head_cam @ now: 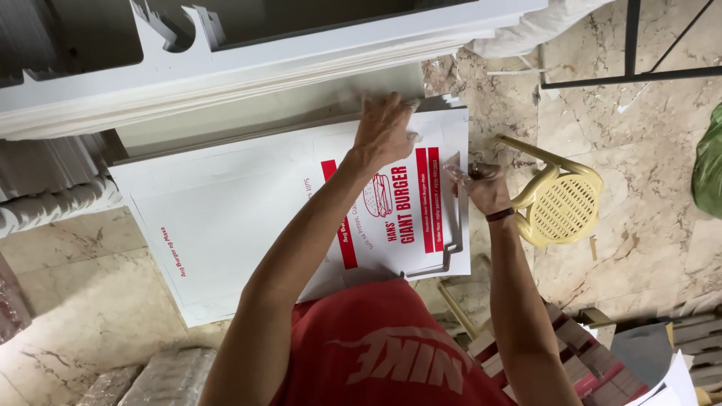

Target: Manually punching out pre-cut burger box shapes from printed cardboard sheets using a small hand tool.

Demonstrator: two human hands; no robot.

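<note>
surface (150,128): grey-white, holds a stack of flat white printed cardboard sheets (248,218) with red stripes | floor (639,225): beige marble tiles, a yellow plastic chair (560,203) stands on it, wrapped bundles (150,380) lie at lower left

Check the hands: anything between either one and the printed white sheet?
Nothing visible. The left hand lies flat on the printed white sheet near its far edge. The right hand is at the sheet's right edge; grip unclear. The yellow plastic chair stands off to the side.
</note>
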